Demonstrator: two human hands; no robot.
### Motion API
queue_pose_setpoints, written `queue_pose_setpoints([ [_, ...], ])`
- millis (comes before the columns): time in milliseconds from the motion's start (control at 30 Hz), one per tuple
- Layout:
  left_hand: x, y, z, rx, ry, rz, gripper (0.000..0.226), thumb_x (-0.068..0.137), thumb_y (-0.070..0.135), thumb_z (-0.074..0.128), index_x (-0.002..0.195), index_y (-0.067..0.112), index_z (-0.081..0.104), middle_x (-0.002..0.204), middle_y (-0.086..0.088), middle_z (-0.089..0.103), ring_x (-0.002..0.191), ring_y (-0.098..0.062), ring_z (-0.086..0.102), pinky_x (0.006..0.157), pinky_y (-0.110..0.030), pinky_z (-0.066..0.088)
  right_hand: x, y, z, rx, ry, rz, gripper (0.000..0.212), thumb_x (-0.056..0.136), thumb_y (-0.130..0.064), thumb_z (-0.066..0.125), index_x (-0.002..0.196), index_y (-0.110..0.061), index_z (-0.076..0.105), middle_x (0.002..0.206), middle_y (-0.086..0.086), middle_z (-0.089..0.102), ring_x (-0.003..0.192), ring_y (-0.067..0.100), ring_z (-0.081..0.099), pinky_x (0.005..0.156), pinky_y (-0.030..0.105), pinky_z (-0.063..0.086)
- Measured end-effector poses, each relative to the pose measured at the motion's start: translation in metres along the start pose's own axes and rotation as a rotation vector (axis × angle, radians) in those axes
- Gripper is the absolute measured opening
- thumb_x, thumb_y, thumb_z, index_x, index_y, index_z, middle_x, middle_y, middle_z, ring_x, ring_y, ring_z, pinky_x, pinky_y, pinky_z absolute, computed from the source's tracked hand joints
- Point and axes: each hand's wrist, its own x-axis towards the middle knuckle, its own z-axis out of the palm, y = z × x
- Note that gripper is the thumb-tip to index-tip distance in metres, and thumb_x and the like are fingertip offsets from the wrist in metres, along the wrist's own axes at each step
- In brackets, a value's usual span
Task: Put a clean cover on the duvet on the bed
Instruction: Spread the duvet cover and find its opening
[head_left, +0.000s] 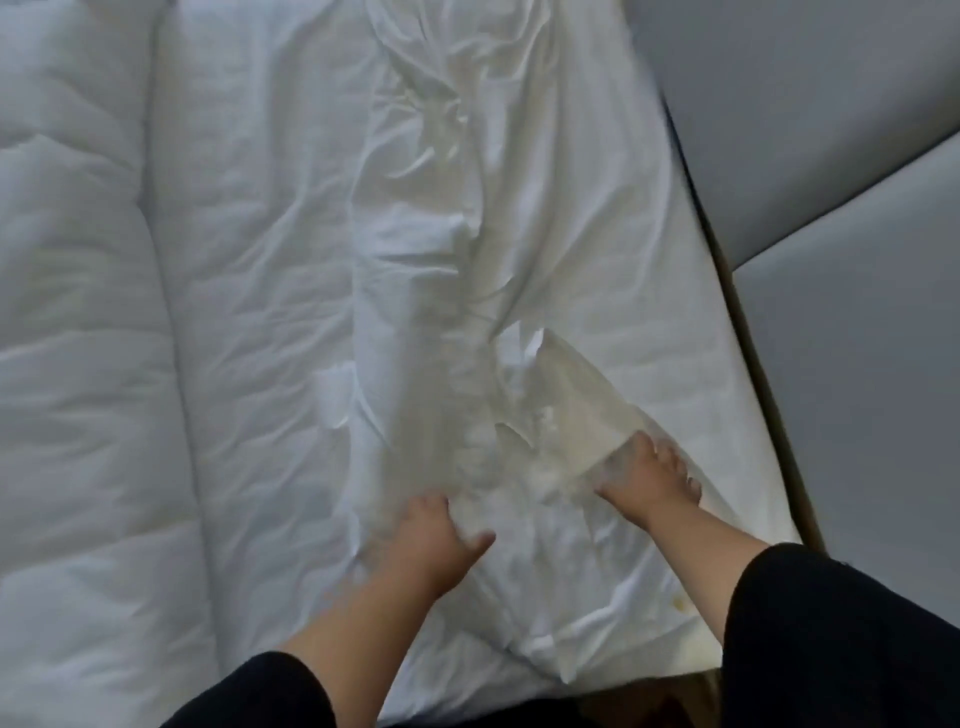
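A white duvet cover (441, 249) lies crumpled in a long ridge down the middle of the bed. The padded white duvet (78, 312) is bunched along the left side. My left hand (439, 540) grips a fold of the cover near the bed's near edge, with its fingers buried in the cloth. My right hand (649, 483) holds a blurred, raised flap of the same cover a little further right, fingers curled on the fabric. Both forearms come up from black sleeves at the bottom.
The white mattress sheet (691, 322) shows on the right of the bed, with a small yellowish stain near the corner. Beyond the bed's right edge stands a grey padded panel (831, 156). A dark gap of floor shows below the bed's near corner.
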Motion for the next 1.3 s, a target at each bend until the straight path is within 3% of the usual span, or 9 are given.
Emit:
queue_pose_setpoints([
  [167,0.013,0.011,0.063,-0.154,0.017,-0.162,0.128,0.073,0.078,0.064,0.158,0.010,-0.003,0.166,-0.011,-0.010,0.150,-0.040,0.013,0.121,-0.045,0.019,0.045,0.019,0.012,-0.158,0.148,-0.097,0.123,0.076,-0.074,0.067,0.160,-0.024,-0.009,0.169,0.007,-0.010,0.156,0.028,-0.004,0.123,0.057,0.004],
  [333,0.038,0.049,0.095,-0.176,0.066,-0.338,0.122,0.085,0.065,0.063,0.155,0.011,-0.021,0.160,-0.014,-0.033,0.146,-0.054,-0.014,0.118,-0.055,0.021,0.070,0.016,0.009,0.006,0.095,-0.269,0.119,0.062,-0.078,0.072,0.156,-0.029,0.019,0.153,0.012,0.033,0.143,0.034,0.034,0.117,0.053,0.025],
  [433,0.045,0.044,0.108,-0.151,0.171,-0.331,0.080,0.101,0.036,0.050,0.157,0.008,0.000,0.163,-0.016,-0.019,0.146,-0.055,-0.002,0.118,-0.053,0.021,0.049,0.016,0.036,0.225,-0.068,-0.377,0.132,0.052,-0.077,0.079,0.157,-0.023,0.020,0.153,0.008,0.042,0.139,0.033,0.043,0.113,0.049,0.039],
  [500,0.043,0.029,0.111,-0.190,0.292,-0.253,0.051,0.100,0.021,0.044,0.147,0.006,0.030,0.162,-0.017,0.012,0.140,-0.049,0.025,0.113,-0.048,0.028,0.032,0.012,0.056,0.324,-0.131,-0.393,0.129,0.057,-0.073,0.081,0.157,-0.020,0.020,0.155,0.003,0.044,0.139,0.028,0.046,0.112,0.045,0.041],
  [600,0.023,0.000,0.101,-0.419,0.438,-0.172,0.015,0.094,0.012,0.045,0.104,0.014,0.055,0.110,-0.010,0.058,0.105,-0.038,0.056,0.086,-0.040,0.045,0.009,-0.005,0.086,0.439,-0.107,-0.334,0.095,0.076,-0.052,0.080,0.149,-0.013,0.033,0.141,0.004,0.056,0.128,0.028,0.055,0.100,0.034,0.046],
  [733,-0.013,-0.041,0.070,-0.946,0.498,-0.282,0.015,0.088,0.021,0.048,0.090,0.028,0.061,0.090,-0.001,0.064,0.099,-0.034,0.063,0.089,-0.047,0.054,-0.013,-0.011,0.095,0.520,0.010,-0.295,0.034,0.099,-0.028,0.057,0.126,-0.006,0.060,0.124,0.016,0.064,0.115,0.036,0.060,0.083,0.030,0.042],
  [933,-0.075,-0.073,0.031,-1.230,0.454,-0.166,0.014,0.105,0.023,0.047,0.100,0.026,0.060,0.101,-0.002,0.064,0.087,-0.023,0.063,0.081,-0.041,0.056,-0.072,0.048,0.055,0.631,0.149,-0.277,0.038,0.100,-0.030,0.058,0.121,0.000,0.065,0.122,0.024,0.065,0.115,0.041,0.059,0.092,0.037,0.044],
  [1033,-0.112,-0.078,0.018,-1.323,0.423,-0.043,0.016,0.107,0.023,0.045,0.115,0.022,0.058,0.102,-0.002,0.066,0.089,-0.023,0.065,0.081,-0.041,0.056,-0.131,0.093,0.067,0.827,0.183,-0.131,0.034,0.100,-0.030,0.057,0.119,-0.003,0.064,0.112,0.011,0.064,0.113,0.037,0.059,0.097,0.040,0.048],
  [1300,-0.180,-0.170,0.015,-1.067,0.315,0.098,0.024,0.099,0.019,0.049,0.106,0.000,0.061,0.102,-0.014,0.066,0.085,-0.031,0.066,0.074,-0.041,0.059,-0.344,0.138,0.252,1.155,0.133,0.256,0.027,0.096,-0.029,0.062,0.096,-0.003,0.064,0.097,0.016,0.067,0.089,0.034,0.063,0.091,0.041,0.052],
])
